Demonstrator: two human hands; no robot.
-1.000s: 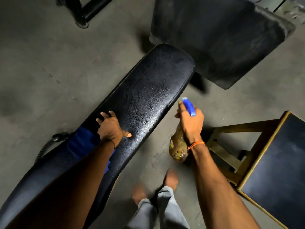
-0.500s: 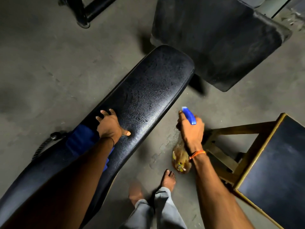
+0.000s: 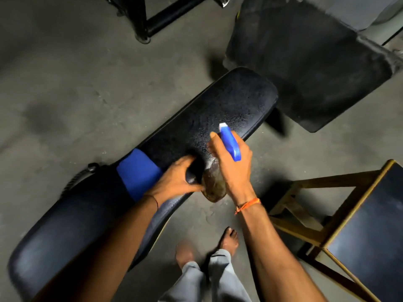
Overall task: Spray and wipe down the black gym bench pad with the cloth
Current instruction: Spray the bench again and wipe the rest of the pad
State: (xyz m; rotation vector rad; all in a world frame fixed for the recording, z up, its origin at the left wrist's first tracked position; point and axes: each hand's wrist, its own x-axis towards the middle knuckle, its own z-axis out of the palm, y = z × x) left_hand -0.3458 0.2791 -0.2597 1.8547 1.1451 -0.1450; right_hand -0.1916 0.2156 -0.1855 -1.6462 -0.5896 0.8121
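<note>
The black bench pad [image 3: 239,101] runs diagonally from lower left to upper right, its far end beaded with droplets. A blue cloth [image 3: 139,171] lies flat on the pad's middle, with no hand on it. My right hand [image 3: 233,168] grips the spray bottle [image 3: 214,184] by the neck over the pad's near edge. Its blue spray head [image 3: 229,142] points toward the far end. My left hand [image 3: 176,177] is just right of the cloth, fingers spread and curved. Its thumb is at the bottle's lower body, and the hand is motion-blurred.
A second black pad [image 3: 316,73] lies beyond the bench at upper right. A wooden stool [image 3: 305,184] with a dark top [image 3: 370,236] stands at the right. A black metal frame [image 3: 152,20] is at the top, a coiled cable [image 3: 76,179] at the left, and my bare feet [image 3: 227,238] below.
My left hand has come off the blue cloth and moved right to the bottle. My right hand has carried the bottle up and left, from beside the bench to over the pad.
</note>
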